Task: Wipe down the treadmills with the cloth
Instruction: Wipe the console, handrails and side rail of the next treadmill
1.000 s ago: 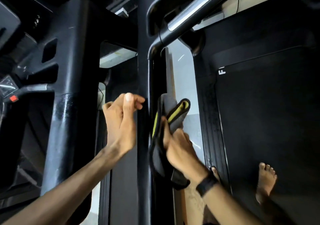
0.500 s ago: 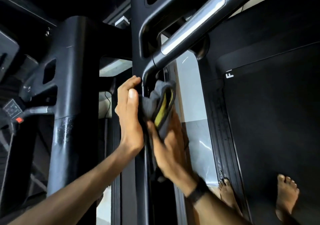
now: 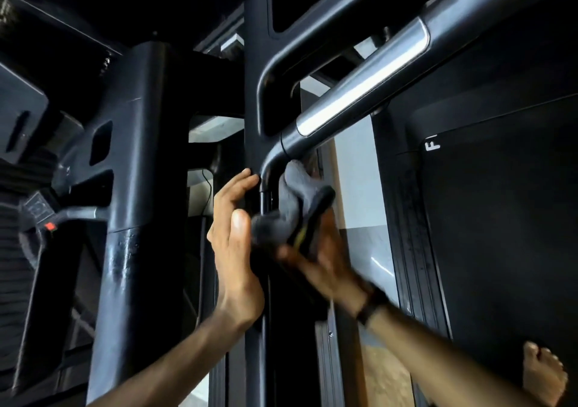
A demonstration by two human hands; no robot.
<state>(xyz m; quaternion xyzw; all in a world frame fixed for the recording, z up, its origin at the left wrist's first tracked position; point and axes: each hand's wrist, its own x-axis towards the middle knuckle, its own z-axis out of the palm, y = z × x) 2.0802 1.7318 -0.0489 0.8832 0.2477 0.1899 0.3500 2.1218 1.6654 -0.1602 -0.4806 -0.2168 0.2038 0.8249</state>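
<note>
Head view, my right hand [image 3: 322,262] gripping the grey cloth [image 3: 292,211] against the treadmill handrail [image 3: 359,103] bend, my left hand [image 3: 234,244] open, fingertips touching the black upright post [image 3: 253,93], bare foot [image 3: 544,375] on the belt [image 3: 500,250].

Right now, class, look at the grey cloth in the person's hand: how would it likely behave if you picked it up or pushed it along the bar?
The cloth is probably floppy: it bunches and folds in the right hand. It looks light, since the fingers alone hold it up. Pushed, it would likely mould around the handrail rather than slide off stiffly.
</note>
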